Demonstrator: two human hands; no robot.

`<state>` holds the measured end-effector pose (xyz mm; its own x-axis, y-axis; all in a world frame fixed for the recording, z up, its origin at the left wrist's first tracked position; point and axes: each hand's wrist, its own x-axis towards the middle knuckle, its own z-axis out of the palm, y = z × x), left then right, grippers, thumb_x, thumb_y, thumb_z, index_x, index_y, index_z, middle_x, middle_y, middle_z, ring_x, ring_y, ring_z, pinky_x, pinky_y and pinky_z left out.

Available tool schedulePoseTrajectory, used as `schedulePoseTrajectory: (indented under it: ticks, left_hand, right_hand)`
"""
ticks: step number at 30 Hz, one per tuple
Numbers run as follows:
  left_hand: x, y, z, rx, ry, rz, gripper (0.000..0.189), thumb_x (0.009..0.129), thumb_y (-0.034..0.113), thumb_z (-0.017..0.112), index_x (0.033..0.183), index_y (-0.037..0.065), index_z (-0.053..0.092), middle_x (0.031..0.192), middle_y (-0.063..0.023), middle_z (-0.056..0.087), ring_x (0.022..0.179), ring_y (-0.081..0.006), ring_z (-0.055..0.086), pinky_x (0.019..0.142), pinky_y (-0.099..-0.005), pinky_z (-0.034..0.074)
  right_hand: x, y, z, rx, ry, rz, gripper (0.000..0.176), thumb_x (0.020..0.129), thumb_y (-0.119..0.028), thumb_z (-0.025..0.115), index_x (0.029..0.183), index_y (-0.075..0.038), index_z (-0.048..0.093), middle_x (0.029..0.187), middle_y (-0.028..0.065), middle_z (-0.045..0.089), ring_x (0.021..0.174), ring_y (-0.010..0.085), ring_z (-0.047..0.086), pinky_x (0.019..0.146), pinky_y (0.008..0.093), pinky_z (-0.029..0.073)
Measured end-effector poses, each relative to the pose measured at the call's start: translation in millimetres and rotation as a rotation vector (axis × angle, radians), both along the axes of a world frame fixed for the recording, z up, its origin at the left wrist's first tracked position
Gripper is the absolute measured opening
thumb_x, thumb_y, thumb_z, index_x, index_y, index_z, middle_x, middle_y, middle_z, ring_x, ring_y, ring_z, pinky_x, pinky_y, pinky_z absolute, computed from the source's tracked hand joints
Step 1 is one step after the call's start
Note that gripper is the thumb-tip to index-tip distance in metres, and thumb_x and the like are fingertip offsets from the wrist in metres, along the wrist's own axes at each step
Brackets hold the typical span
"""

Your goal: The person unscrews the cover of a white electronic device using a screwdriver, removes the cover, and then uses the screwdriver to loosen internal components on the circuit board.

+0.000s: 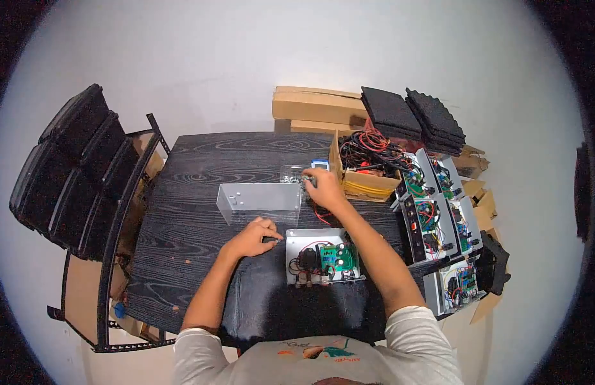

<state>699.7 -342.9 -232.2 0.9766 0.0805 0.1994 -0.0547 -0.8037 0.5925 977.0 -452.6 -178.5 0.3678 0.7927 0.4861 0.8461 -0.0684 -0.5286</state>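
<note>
My right hand [323,186] reaches over a transparent plastic box [290,172] of small shiny parts, its fingertips bent together at the box's right side. What they hold, if anything, is too small to make out. On the table rests my left hand [251,237], thumb and forefinger brought together close to an open metal case [294,240]; whatever may be between them is too small to name. Inside that case sit a green circuit board [337,258], a dark round part and wiring. Behind the left hand stands a grey bent metal cover [259,199].
A cardboard box [368,186] of red and black cables stands right of the plastic box, with a small blue-framed meter [320,164] beside it. Several similar open cases with boards [429,224] are stacked at the right. A black rack [118,237] flanks the table's left edge.
</note>
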Motion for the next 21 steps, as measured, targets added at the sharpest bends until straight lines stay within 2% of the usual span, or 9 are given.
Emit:
schedulePoseTrajectory:
  ticks: [1,7,10,12,13,16,17,19,21]
  left_hand:
    - [0,1,-2,0.004,-0.008,-0.012,0.025,0.087,0.013,0.078,0.112,0.014,0.081,0.106,-0.0070,0.070,0.108,-0.0268,0.062,0.104,-0.0419,0.044]
    - [2,-3,-1,0.103,0.024,0.039,0.017,0.092,0.017,0.074,0.106,0.011,0.080,0.097,-0.0073,0.072,0.102,-0.0298,0.065,0.097,-0.0433,0.051]
    - [5,-16,7,0.245,-0.005,0.100,0.007,0.088,0.012,0.073,0.091,0.006,0.075,0.093,-0.0110,0.073,0.096,-0.0334,0.068,0.089,-0.0461,0.056]
    - [7,-28,4,0.370,0.021,0.192,0.007,0.086,0.011,0.072,0.088,0.004,0.072,0.093,-0.0133,0.073,0.094,-0.0349,0.070,0.086,-0.0476,0.059]
    - [8,-33,5,0.434,0.034,0.239,0.008,0.085,0.010,0.071,0.087,0.002,0.070,0.094,-0.0145,0.073,0.093,-0.0356,0.071,0.084,-0.0484,0.060]
    - [9,-44,8,0.481,0.051,0.282,0.010,0.084,0.010,0.071,0.086,0.001,0.069,0.093,-0.0162,0.072,0.092,-0.0362,0.072,0.083,-0.0477,0.062]
    - [9,-43,8,0.478,0.053,0.265,0.010,0.083,0.011,0.071,0.087,0.001,0.070,0.093,-0.0161,0.072,0.092,-0.0360,0.072,0.082,-0.0477,0.061]
    - [8,-38,10,0.474,0.055,0.232,0.011,0.083,0.012,0.071,0.087,0.002,0.070,0.092,-0.0159,0.072,0.092,-0.0355,0.073,0.082,-0.0477,0.061]
    - [8,-37,17,0.297,-0.041,0.241,0.010,0.082,0.010,0.073,0.089,0.002,0.071,0.091,-0.0153,0.073,0.091,-0.0343,0.073,0.080,-0.0462,0.060]
  right_hand:
    - [-5,-7,8,0.048,0.027,-0.003,0.023,0.091,-0.018,0.070,0.109,-0.007,0.077,0.106,0.0200,0.075,0.095,0.0412,0.072,0.088,0.0501,0.057]
    - [-46,-62,25,0.273,0.264,0.049,0.017,0.093,-0.011,0.071,0.108,-0.003,0.077,0.094,0.0104,0.075,0.071,0.0140,0.062,0.064,0.0308,0.050]
    - [-74,-92,22,0.230,0.424,0.109,0.013,0.096,-0.009,0.072,0.106,-0.002,0.077,0.094,0.0048,0.075,0.072,0.0067,0.059,0.062,0.0247,0.046]
    - [-88,-106,8,0.180,0.606,0.156,0.013,0.099,-0.012,0.071,0.106,-0.003,0.077,0.095,0.0021,0.076,0.072,0.0053,0.058,0.061,0.0236,0.045]
    - [-99,-110,8,0.253,0.732,0.233,0.016,0.102,-0.016,0.069,0.109,-0.003,0.077,0.098,0.0010,0.076,0.075,0.0037,0.059,0.061,0.0215,0.045]
    - [-102,-125,-4,0.038,1.104,0.275,0.019,0.104,-0.019,0.067,0.112,-0.003,0.076,0.102,0.0021,0.076,0.082,0.0039,0.062,0.065,0.0210,0.048]
    - [-106,-127,-6,0.061,1.239,0.290,0.022,0.104,-0.023,0.067,0.117,-0.006,0.073,0.110,0.0029,0.075,0.092,0.0066,0.066,0.075,0.0233,0.052]
    - [-107,-128,-14,0.095,1.501,0.295,0.027,0.104,-0.024,0.067,0.123,-0.007,0.069,0.117,0.0042,0.073,0.100,0.0111,0.067,0.084,0.0277,0.053]
    - [-114,-129,-20,0.126,1.692,0.273,0.032,0.103,-0.024,0.065,0.130,-0.007,0.064,0.123,0.0065,0.072,0.107,0.0159,0.068,0.093,0.0320,0.053]
